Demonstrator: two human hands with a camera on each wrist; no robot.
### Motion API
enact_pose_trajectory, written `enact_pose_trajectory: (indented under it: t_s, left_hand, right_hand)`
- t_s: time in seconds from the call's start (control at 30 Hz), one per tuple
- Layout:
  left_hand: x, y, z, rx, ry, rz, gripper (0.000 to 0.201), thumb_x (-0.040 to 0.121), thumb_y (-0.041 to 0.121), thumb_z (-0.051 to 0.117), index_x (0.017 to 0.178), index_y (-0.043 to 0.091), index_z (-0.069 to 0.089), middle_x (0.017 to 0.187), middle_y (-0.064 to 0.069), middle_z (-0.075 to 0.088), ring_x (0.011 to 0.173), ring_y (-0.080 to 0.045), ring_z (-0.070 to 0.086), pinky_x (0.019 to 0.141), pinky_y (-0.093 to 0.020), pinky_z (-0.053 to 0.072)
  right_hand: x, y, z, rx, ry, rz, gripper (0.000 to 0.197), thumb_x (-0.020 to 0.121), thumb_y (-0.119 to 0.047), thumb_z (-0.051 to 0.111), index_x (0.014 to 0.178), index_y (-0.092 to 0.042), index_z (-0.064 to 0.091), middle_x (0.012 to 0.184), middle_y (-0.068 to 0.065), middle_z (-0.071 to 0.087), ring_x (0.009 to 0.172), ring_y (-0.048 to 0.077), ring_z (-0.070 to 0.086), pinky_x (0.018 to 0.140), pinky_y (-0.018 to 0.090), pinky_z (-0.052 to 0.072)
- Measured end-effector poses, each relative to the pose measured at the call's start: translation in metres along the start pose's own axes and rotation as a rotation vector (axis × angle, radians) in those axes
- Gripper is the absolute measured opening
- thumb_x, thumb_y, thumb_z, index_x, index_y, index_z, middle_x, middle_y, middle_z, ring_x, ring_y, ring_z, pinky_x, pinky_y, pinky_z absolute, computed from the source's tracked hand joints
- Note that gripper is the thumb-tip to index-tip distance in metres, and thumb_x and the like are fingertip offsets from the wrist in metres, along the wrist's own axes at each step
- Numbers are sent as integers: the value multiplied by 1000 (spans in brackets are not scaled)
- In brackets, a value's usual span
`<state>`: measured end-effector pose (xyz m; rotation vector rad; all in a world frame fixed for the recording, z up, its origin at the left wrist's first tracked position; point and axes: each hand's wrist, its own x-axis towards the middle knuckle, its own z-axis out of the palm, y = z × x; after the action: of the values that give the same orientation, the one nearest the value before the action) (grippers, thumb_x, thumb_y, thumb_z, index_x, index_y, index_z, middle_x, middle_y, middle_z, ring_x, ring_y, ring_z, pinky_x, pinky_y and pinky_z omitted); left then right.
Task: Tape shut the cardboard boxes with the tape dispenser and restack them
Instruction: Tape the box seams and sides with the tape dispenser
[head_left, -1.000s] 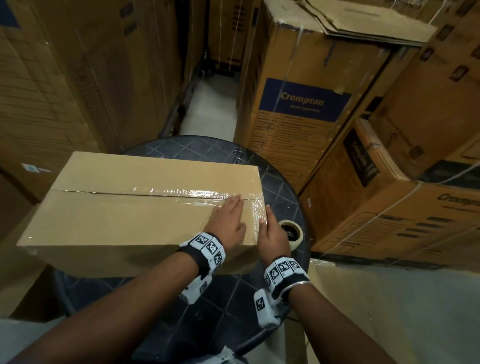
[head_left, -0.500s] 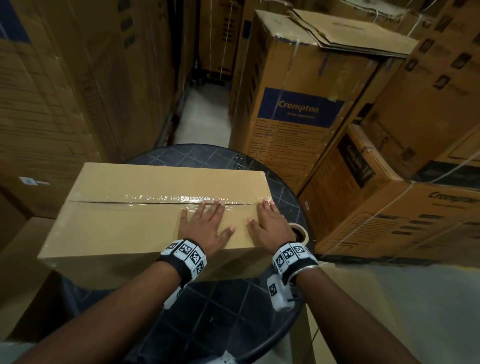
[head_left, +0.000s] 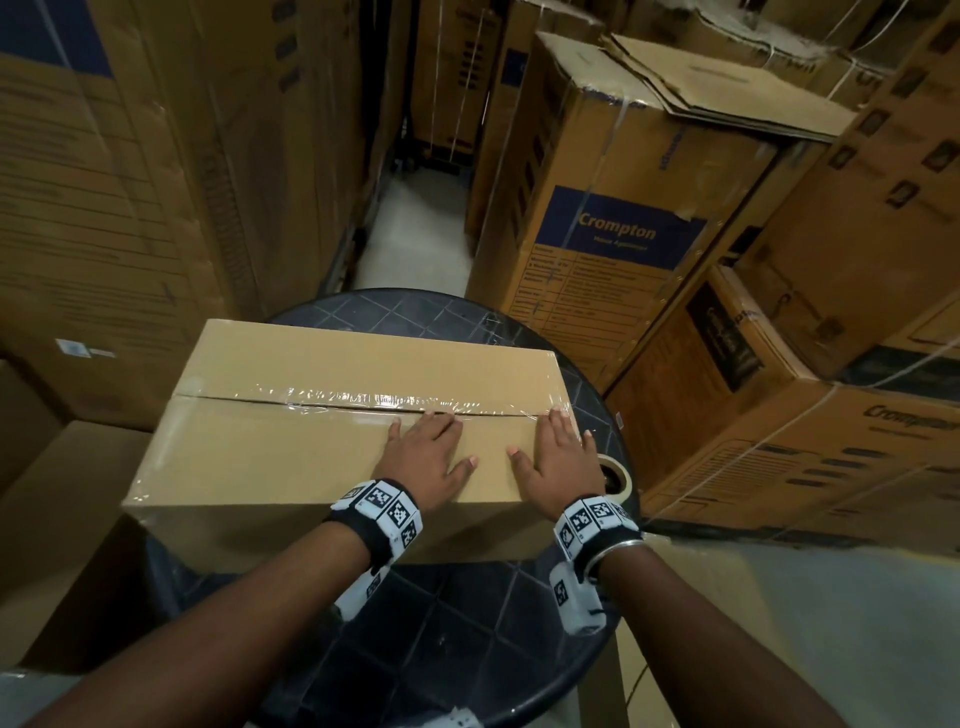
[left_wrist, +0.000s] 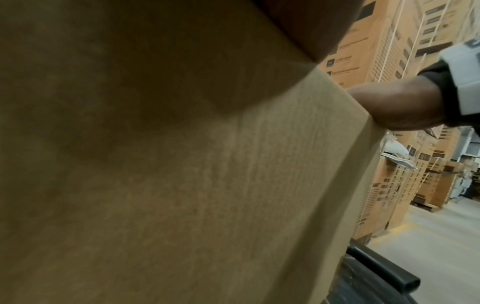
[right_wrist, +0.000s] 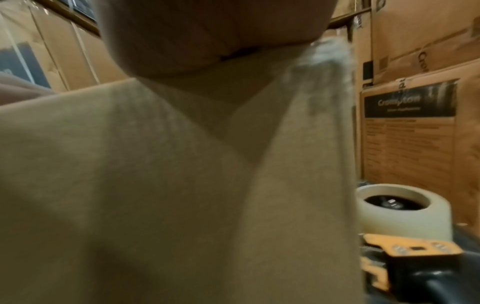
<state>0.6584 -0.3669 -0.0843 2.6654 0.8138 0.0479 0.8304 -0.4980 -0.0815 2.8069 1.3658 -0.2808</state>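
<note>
A plain cardboard box (head_left: 291, 457) lies on a dark round table (head_left: 467, 623), its top seam covered by a strip of clear tape (head_left: 363, 402). Both hands press flat on the near right part of the lid, fingers straight and reaching the seam: my left hand (head_left: 426, 452) near the middle, my right hand (head_left: 558, 457) at the right end. The tape dispenser (right_wrist: 405, 255) with its roll (right_wrist: 402, 207) lies on the table beside the box's right end, partly hidden behind my right hand in the head view. The wrist views mostly show the box's side (left_wrist: 182, 185).
Tall printed cartons (head_left: 613, 208) crowd the right side and more stand on the left (head_left: 130, 182). A narrow floor aisle (head_left: 415, 234) runs away between them. A plain box (head_left: 62, 519) sits low at the left of the table.
My right hand came off the box's right end onto the lid, and the left hand slid left along the taped seam. Both now lie flat.
</note>
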Motion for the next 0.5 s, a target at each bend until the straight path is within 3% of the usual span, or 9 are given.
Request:
enact_pose_trajectory:
  t_s: [0.2,0.37,0.5]
  left_hand:
    - [-4,2,-1,19,41,-10,67,99,58,28,155,21,22,162,0,21,150,-20,14,120,-50,5]
    - [-6,3,0,29,35,-32,70,99,59,20,157,24,1,165,2,3,152,-21,1,120,-50,-2]
    - [-2,2,3,56,-37,-66,72,98,63,13,158,25,-1,165,8,-6,152,-18,-8,120,-49,-4]
  right_hand:
    - [-8,-34,4,61,-9,-26,78,106,-60,24,166,-13,6,174,7,1,161,21,1,127,46,0]
    - [-12,-34,2,58,-17,-85,72,107,-59,21,167,-21,5,174,-3,2,161,18,1,127,48,-1]
    - [-13,-34,-5,43,-54,-156,67,108,-59,19,167,-29,9,173,-11,7,161,18,3,127,52,0]
